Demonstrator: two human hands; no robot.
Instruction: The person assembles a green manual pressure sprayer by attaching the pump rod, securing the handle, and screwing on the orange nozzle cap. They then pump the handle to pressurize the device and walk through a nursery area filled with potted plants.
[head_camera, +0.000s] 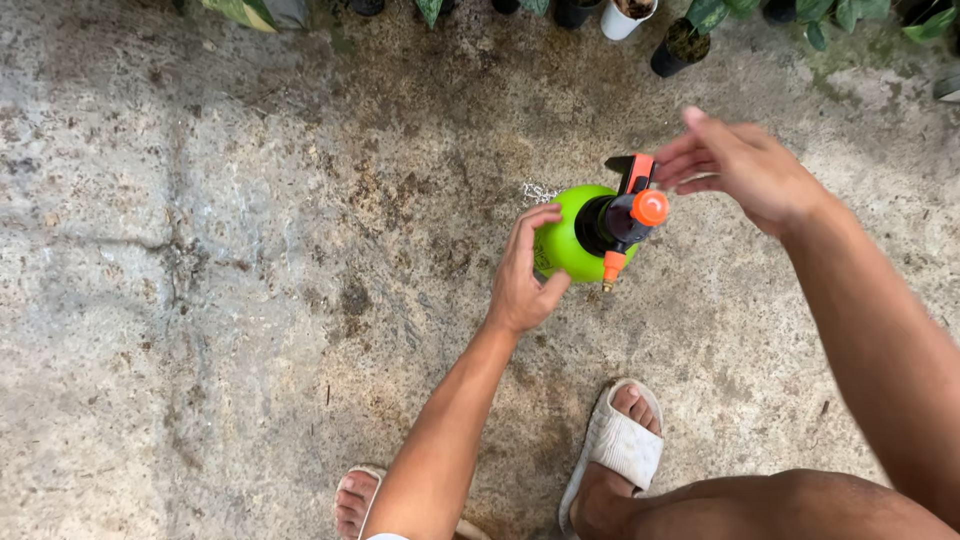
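Left hand (522, 278) cups the near side of the green sprayer (568, 240), which stands on the concrete floor (200, 300), fingers curled round it, grip partial. Beyond that grip, the right hand (745, 165) hangs open and empty just past the orange pump head (635, 205). One-sided hold: a push on the head could tip the sprayer toward the pots (680, 40) further off

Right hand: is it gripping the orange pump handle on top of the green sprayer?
No: the right hand hovers open beside the orange pump handle, fingers spread and clear of it, while the left hand holds the green sprayer.
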